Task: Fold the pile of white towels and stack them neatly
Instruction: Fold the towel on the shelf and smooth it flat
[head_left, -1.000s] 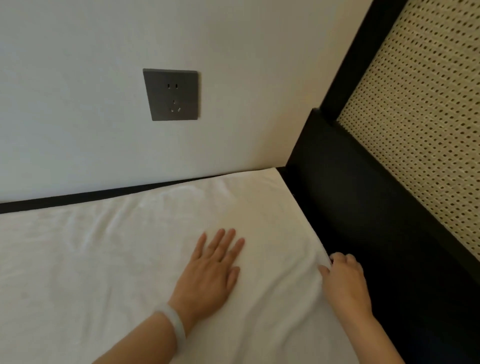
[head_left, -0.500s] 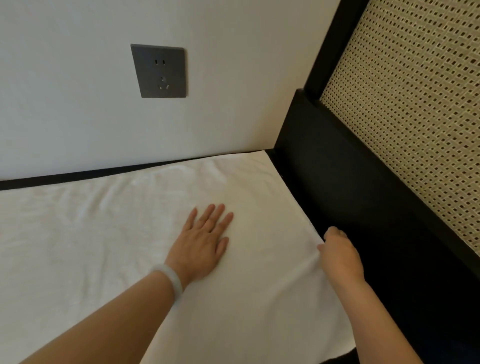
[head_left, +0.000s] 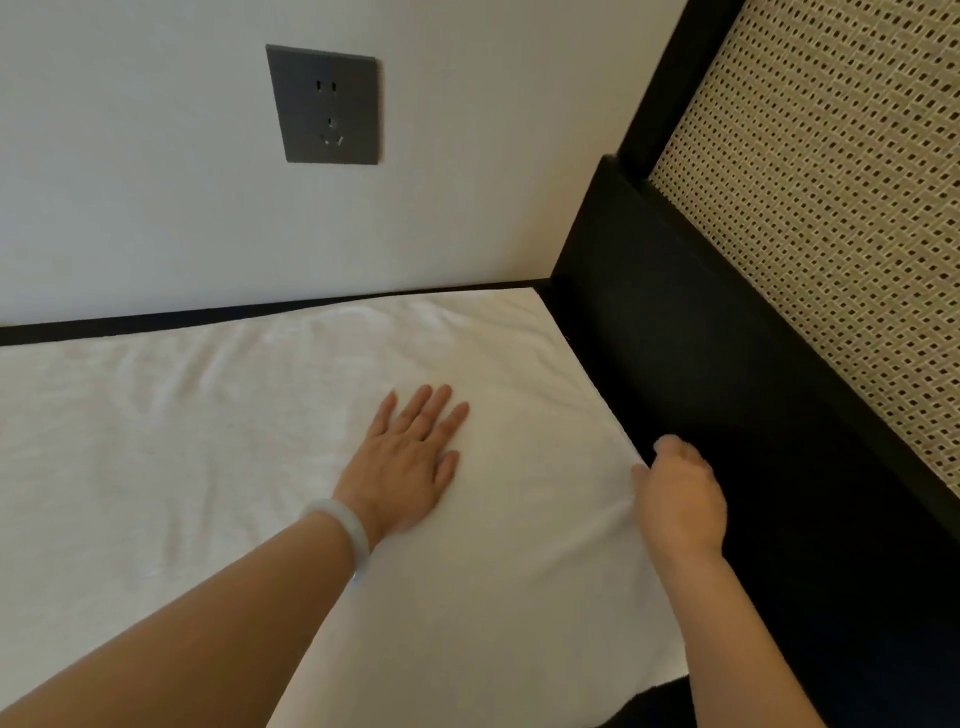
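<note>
Spread flat on a dark surface (head_left: 156, 321), the soft, limp white towel (head_left: 182, 441) is pressed by the straight fingers (head_left: 434, 410) of the left hand (head_left: 402, 467) and seemingly pinched at its right edge by the curled right hand (head_left: 680, 493); corners are judged the best hold.

White towel (head_left: 208, 441) mid-frame; grey socket (head_left: 324, 106) upper left; black frame (head_left: 727, 364), beige woven cane panel (head_left: 831, 208) at right

Pressed left hand (head_left: 402, 462) flat on the towel (head_left: 156, 441), fingers straight, gripped the towel's right edge with curled right hand (head_left: 680, 493), both forearms extended.
</note>
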